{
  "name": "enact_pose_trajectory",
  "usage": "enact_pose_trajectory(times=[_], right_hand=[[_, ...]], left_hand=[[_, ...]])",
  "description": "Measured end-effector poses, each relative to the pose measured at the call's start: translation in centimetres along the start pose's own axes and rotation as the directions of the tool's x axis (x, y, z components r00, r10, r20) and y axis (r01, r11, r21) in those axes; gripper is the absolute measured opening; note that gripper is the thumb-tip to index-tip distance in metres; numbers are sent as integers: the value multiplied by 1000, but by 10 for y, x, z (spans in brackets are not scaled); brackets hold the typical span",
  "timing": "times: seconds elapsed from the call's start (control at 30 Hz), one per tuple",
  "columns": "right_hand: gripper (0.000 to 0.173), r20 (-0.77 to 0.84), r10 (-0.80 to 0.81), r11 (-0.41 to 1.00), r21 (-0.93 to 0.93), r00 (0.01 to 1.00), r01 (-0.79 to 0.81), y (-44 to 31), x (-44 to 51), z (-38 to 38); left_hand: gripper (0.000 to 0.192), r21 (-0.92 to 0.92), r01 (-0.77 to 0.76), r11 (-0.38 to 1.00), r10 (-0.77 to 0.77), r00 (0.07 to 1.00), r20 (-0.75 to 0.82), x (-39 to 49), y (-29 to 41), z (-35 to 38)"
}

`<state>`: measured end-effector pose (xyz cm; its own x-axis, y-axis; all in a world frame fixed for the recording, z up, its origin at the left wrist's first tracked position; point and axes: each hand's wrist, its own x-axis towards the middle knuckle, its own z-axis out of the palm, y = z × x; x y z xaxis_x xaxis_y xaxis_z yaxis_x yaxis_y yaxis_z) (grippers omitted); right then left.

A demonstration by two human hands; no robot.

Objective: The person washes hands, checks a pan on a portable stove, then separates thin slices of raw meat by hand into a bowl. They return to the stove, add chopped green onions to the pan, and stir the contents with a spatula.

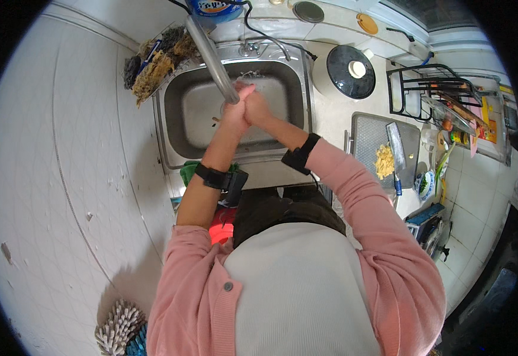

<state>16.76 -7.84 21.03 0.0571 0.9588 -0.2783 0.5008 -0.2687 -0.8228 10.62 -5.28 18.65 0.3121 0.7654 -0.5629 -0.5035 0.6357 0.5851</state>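
Note:
Both hands are together over the stainless steel sink [192,129], just beyond the end of a metal faucet spout [212,60]. My left hand [235,113] presses against my right hand [257,108], and the fingers overlap. Whether anything lies between the palms is hidden. Water splashes show near the fingertips and at the basin's far side. A few small scraps [215,120] lie on the basin floor, left of the hands. Each wrist wears a black strap with a small box.
Right of the sink stands a lidded pot [350,71]. Beyond it, a cutting board [368,127] bears cut yellowish pieces [384,161] and a cleaver [396,147]. A black wire rack [432,84] stands behind. Dried brownish bundles [154,73] sit by the left wall.

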Motion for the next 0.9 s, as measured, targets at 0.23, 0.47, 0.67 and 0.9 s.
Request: enact_pose_trajectory(times=[0.23, 0.47, 0.67, 0.9], right_hand=[[27, 121, 125, 322, 934, 985, -155, -1, 2, 14], [27, 244, 151, 127, 956, 958, -264, -29, 13, 2], [31, 15, 42, 779, 626, 999, -42, -25, -2, 6], [26, 0, -52, 942, -332, 999, 49, 16, 30, -11]], left_hand=[[28, -410, 135, 902, -20, 962, 273, 20, 24, -31], [49, -576, 104, 811, 30, 976, 218, -14, 0, -6], [44, -481, 299, 824, -66, 894, 442, -13, -19, -18], [32, 118, -82, 990, 118, 935, -334, -30, -3, 15]])
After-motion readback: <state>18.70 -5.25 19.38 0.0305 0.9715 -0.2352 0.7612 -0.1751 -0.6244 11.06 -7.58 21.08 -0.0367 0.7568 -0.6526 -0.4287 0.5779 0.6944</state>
